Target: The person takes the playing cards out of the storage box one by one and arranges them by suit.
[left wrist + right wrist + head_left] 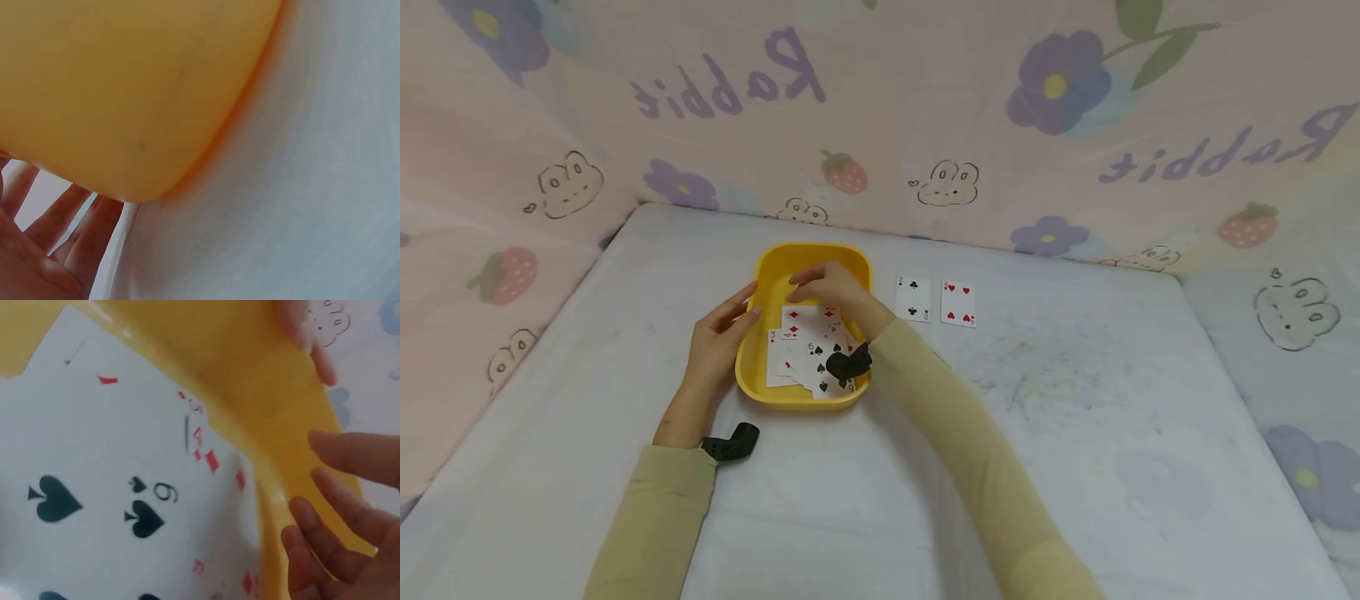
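A yellow plastic basin (803, 405) stands on the white-covered table with several loose playing cards in it. On top lies a six of spades (821, 367), with a four of diamonds (797, 320) and a three (777, 367) partly showing. My left hand (713, 342) touches the basin's left rim; its fingers look straight and spread against the outer wall in the left wrist view. Over the far part of the basin, my right hand (831, 286) hovers with relaxed, slightly bent fingers (350, 519) and nothing between them. My right wrist hides some cards.
Right of the basin, a two of clubs (912, 299) and a four of hearts (958, 303) lie face up side by side. A printed cloth wall (880, 125) rises behind the table. Each wrist wears a black device (732, 443).
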{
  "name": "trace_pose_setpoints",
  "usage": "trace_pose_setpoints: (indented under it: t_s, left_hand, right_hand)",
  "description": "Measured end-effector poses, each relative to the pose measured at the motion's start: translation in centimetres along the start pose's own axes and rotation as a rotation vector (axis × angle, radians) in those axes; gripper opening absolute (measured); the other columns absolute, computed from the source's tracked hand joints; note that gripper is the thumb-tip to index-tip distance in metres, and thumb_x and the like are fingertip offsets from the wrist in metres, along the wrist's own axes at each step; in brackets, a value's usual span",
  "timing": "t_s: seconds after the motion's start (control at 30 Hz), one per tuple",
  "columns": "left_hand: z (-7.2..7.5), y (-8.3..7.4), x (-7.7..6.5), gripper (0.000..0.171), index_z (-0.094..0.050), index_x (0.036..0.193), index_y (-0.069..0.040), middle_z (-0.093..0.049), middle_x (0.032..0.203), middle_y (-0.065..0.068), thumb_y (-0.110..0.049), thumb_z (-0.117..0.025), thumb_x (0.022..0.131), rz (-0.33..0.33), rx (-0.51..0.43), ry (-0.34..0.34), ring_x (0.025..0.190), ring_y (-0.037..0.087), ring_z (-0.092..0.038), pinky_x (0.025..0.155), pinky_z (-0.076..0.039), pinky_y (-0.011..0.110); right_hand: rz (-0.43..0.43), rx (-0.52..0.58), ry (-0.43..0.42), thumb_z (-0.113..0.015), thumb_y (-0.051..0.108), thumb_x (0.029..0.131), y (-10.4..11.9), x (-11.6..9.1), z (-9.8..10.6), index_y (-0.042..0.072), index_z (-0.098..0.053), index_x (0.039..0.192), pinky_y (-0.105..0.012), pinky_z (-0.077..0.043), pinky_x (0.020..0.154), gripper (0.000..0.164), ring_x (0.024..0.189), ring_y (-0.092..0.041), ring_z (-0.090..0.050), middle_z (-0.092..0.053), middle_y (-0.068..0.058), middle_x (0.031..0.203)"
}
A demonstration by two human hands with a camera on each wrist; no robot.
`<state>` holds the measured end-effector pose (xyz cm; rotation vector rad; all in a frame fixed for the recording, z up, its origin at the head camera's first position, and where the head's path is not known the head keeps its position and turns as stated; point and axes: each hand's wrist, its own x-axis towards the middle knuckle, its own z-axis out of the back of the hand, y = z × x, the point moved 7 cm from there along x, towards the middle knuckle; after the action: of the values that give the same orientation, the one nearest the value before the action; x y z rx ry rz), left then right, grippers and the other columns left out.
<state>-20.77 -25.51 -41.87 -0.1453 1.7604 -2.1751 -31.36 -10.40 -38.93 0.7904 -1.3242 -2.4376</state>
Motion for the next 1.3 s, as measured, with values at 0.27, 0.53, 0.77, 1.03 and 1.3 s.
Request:
trace_pose_setpoints:
  t_s: [0.27, 0.53, 0.77, 1.03, 1.3]
  left_hand:
    - [0.0, 0.0, 0.0, 0.045, -0.051, 0.139, -0.035, -0.043, 0.149, 0.0, -0.04, -0.058, 0.095, -0.006, -0.004, 0.002, 0.133, 0.019, -0.039, 0.109, -0.04, 0.035]
    - [-0.1, 0.2, 0.2, 0.045, -0.05, 0.138, -0.037, -0.044, 0.147, 0.001, -0.041, -0.058, 0.094, -0.004, -0.009, 0.0, 0.131, 0.018, -0.04, 0.106, -0.043, 0.03]
    - [-0.1, 0.3, 0.1, 0.045, -0.05, 0.138, -0.038, -0.044, 0.147, 0.001, -0.043, -0.058, 0.094, 0.0, -0.008, -0.005, 0.131, 0.018, -0.04, 0.107, -0.042, 0.03]
    - [-0.1, 0.3, 0.1, 0.045, -0.051, 0.138, -0.038, -0.044, 0.148, 0.0, -0.041, -0.059, 0.094, 0.007, -0.007, -0.009, 0.133, 0.018, -0.039, 0.108, -0.041, 0.033]
    - [0.0, 0.3, 0.1, 0.045, -0.051, 0.138, -0.037, -0.043, 0.148, 0.001, -0.042, -0.059, 0.094, 0.003, 0.0, -0.012, 0.133, 0.018, -0.039, 0.11, -0.04, 0.035]
  right_hand:
    - [0.021, -0.106, 0.09, -0.077, 0.021, 0.081, -0.7, 0.3, -1.4, 0.017, -0.068, 0.117, -0.031, -0.043, 0.102, 0.037, 0.107, -0.016, -0.053, -0.063, 0.001, 0.122]
    - [-0.01, -0.233, 0.147, -0.08, 0.018, 0.076, -1.2, 0.0, -2.0, 0.021, -0.063, 0.124, -0.034, -0.034, 0.11, 0.051, 0.115, -0.02, -0.044, -0.054, -0.001, 0.131]
    - [-0.005, -0.281, 0.126, -0.079, 0.014, 0.076, -1.2, 0.0, -2.0, 0.017, -0.067, 0.107, -0.031, -0.039, 0.096, 0.033, 0.109, -0.021, -0.042, -0.06, 0.0, 0.111]
    - [-0.011, -0.137, 0.054, -0.073, 0.016, 0.083, -1.3, 0.1, -1.5, 0.012, -0.064, 0.102, -0.023, -0.046, 0.08, 0.021, 0.09, -0.017, -0.053, -0.06, -0.002, 0.099]
    - [0.043, 0.036, -0.151, -0.068, 0.017, 0.088, -0.7, 0.1, 0.2, 0.01, -0.061, 0.111, -0.02, -0.044, 0.07, 0.025, 0.085, -0.015, -0.053, -0.062, -0.006, 0.103]
